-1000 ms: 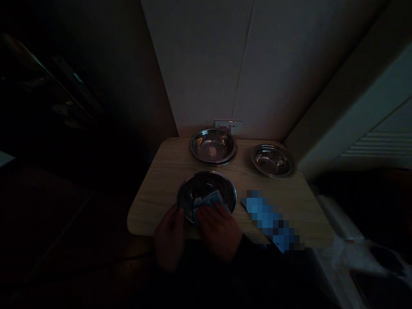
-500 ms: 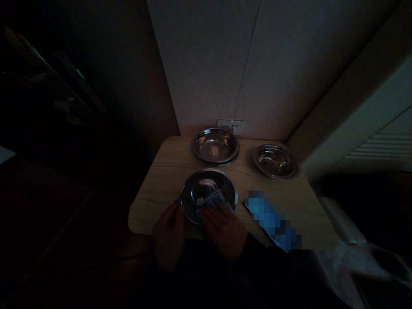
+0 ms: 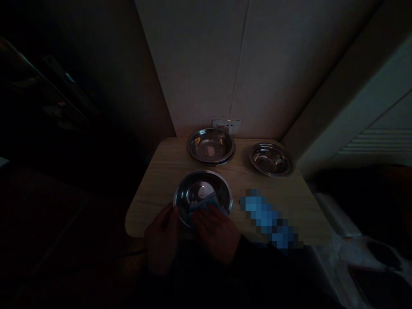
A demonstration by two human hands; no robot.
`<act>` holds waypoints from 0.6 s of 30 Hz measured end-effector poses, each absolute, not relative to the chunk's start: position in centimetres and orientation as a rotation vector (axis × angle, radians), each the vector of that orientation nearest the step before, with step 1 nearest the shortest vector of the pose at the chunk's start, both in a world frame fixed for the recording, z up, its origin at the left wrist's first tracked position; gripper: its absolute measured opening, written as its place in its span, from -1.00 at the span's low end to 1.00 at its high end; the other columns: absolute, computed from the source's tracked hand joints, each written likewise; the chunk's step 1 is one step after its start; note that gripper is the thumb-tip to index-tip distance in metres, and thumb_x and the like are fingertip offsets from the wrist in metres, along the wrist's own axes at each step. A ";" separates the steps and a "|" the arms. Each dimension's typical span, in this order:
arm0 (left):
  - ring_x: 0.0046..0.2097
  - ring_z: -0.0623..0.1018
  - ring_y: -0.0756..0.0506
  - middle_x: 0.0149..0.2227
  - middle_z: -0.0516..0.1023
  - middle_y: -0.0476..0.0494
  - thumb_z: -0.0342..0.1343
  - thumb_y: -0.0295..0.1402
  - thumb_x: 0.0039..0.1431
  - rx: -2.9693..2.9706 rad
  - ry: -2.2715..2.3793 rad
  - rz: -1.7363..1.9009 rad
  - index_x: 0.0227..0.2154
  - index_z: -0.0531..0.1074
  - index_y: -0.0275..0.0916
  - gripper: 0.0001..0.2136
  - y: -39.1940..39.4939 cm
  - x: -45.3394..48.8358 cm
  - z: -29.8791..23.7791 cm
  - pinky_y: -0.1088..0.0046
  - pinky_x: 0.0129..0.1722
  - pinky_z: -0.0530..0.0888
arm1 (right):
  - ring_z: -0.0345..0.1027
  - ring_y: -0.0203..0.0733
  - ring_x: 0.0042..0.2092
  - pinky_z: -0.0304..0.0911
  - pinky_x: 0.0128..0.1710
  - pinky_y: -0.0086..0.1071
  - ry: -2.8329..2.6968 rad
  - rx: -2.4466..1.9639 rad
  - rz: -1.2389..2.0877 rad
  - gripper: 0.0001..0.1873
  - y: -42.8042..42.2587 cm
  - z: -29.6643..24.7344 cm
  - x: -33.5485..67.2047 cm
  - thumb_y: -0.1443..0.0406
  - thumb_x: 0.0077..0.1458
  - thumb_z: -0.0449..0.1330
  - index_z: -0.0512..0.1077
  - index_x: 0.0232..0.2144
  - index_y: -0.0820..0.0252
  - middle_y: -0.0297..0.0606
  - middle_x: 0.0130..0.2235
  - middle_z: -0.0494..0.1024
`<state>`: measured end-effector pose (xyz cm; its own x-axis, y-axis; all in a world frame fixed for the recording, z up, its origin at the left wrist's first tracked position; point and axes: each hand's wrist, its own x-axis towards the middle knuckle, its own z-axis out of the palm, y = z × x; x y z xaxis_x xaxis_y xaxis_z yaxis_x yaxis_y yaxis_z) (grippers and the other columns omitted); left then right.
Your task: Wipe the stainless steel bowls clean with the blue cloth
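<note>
A shiny steel basin (image 3: 222,182) rests near the front of a small wooden table. My left hand (image 3: 162,240) pinches its left rim between thumb and fingers. Inside the basin, my right hand (image 3: 215,234) presses a blue cloth (image 3: 210,201) against the near right part of the inner wall. The fingers lie over the cloth and hide much of it. Behind this basin stands a stack of steel basins (image 3: 210,150), the top one with a pale label-like patch on its bottom. More steel basins (image 3: 271,161), nested together, sit at the back right.
The pale wooden table (image 3: 148,201) stands against a wall with a socket (image 3: 226,125). A blurred-out blue object (image 3: 268,219) lies on the table to the right of my right hand. Whitish things sit at the lower right. The left side is very dark.
The view has shifted slightly, so the whole scene sits a little further left. My right hand and the cloth stay in the basin; my left hand keeps hold of its rim.
</note>
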<state>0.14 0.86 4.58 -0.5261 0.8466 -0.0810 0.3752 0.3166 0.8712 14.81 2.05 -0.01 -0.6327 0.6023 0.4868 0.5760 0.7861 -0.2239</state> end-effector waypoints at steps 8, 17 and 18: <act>-0.17 0.56 -0.15 -0.21 0.61 -0.14 0.04 -0.14 0.03 1.094 1.961 1.205 -0.25 0.54 -0.25 -0.65 1.8 1.3 5.0 0.41 -0.18 0.48 | 0.37 -0.07 -0.05 0.20 0.05 -0.13 -2.463 -0.869 -0.015 -0.71 2.2 0.6 16.9 0.36 0.16 0.04 0.37 -0.08 0.34 -0.08 -0.10 0.53; -0.15 0.56 -0.17 -0.21 0.61 -0.16 0.07 -0.17 0.01 1.066 2.049 1.167 -0.24 0.55 -0.26 -0.67 1.5 0.8 5.9 0.39 -0.16 0.48 | 0.34 -0.04 0.00 0.20 0.05 -0.10 -2.524 -0.863 0.118 -0.63 2.3 1.1 16.6 0.29 0.14 0.10 0.34 -0.03 0.38 -0.04 -0.04 0.49; -0.14 0.56 -0.17 -0.21 0.61 -0.16 0.07 -0.18 0.01 1.057 2.056 1.161 -0.25 0.55 -0.27 -0.67 1.6 0.8 5.9 0.39 -0.16 0.48 | 0.33 -0.04 0.00 0.18 0.07 -0.09 -2.548 -0.849 0.108 -0.64 2.4 1.1 17.3 0.29 0.14 0.09 0.34 -0.03 0.38 -0.05 -0.04 0.49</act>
